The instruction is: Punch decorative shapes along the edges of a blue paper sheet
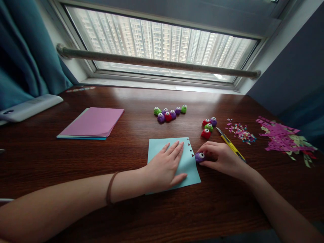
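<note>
A light blue sheet of paper (158,148) lies on the brown table, with several small heart and star holes along its right edge. My left hand (165,165) rests flat on the sheet, fingers spread. At the sheet's right edge, just below the holes, my right hand (220,157) grips a purple craft punch (199,157) between thumb and fingers. Whether the paper sits inside the punch's slot I cannot tell. Just beyond my right hand stand several more punches, among them a red punch (206,134) and a green punch (209,127).
A yellow utility knife (233,145) lies beside my right hand, its blade showing. Further right are paper confetti (241,132) and punched paper strips (283,135). More punches (167,116) stand toward the window. A stack of coloured paper (92,122) lies at the left.
</note>
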Demonstrator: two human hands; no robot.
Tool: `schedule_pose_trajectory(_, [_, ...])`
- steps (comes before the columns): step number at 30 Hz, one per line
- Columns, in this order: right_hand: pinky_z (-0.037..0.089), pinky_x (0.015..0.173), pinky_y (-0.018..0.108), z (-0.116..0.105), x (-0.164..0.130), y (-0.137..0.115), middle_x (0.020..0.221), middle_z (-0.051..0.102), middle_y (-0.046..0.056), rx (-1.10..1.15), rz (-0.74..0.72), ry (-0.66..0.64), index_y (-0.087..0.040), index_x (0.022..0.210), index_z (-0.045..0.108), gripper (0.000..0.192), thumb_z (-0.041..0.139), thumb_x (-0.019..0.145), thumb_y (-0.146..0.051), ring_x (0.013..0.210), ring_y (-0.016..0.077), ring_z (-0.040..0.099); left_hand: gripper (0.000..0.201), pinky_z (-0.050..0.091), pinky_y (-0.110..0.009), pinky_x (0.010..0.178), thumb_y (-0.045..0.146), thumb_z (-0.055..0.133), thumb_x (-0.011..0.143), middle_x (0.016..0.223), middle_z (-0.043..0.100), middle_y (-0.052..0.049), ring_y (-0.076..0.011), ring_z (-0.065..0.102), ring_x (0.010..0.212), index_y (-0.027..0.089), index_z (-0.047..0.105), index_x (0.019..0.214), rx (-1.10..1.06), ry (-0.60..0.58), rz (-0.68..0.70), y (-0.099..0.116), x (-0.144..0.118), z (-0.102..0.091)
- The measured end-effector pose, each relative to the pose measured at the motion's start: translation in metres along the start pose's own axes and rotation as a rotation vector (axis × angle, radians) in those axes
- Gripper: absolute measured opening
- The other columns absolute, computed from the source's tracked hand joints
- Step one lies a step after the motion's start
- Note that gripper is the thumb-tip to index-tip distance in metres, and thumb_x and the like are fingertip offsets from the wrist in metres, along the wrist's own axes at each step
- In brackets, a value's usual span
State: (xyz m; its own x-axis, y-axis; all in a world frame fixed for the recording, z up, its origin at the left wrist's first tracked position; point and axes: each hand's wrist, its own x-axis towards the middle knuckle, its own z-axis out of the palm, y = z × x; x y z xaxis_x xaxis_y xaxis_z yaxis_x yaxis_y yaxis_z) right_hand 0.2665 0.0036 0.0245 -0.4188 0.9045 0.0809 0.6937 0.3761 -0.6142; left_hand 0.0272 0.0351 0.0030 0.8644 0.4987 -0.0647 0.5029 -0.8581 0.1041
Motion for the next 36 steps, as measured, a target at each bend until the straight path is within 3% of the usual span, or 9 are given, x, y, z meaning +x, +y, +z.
schedule_pose_trajectory(18, [0.047,0.06,0.023,0.0025,-0.0005,0.0001,0.079,0.059,0.0,0.006,0.061,0.021,-0.018,0.085,0.062,0.022,0.074,0.07,-0.03,0.067,0.0127,0.057,0.078,0.011,-0.045,0.109,0.059,0.022,0.088,0.147,0.012,-0.021,-0.0312,0.006,0.136,0.0,0.02,0.139,0.003,0.029,-0.021,0.0001,-0.001,0.0031])
schedule_pose_trajectory(36, [0.049,0.065,0.025,0.0025,0.0,-0.003,0.087,0.061,0.003,0.041,-0.015,-0.029,-0.019,0.095,0.063,0.023,0.07,0.074,-0.023,0.073,0.0148,0.058,0.082,0.01,-0.043,0.109,0.063,0.019,0.087,0.146,0.014,-0.02,-0.0295,0.007,0.136,0.0,0.018,0.139,0.011,0.042,-0.038,-0.0002,-0.0014,0.0045])
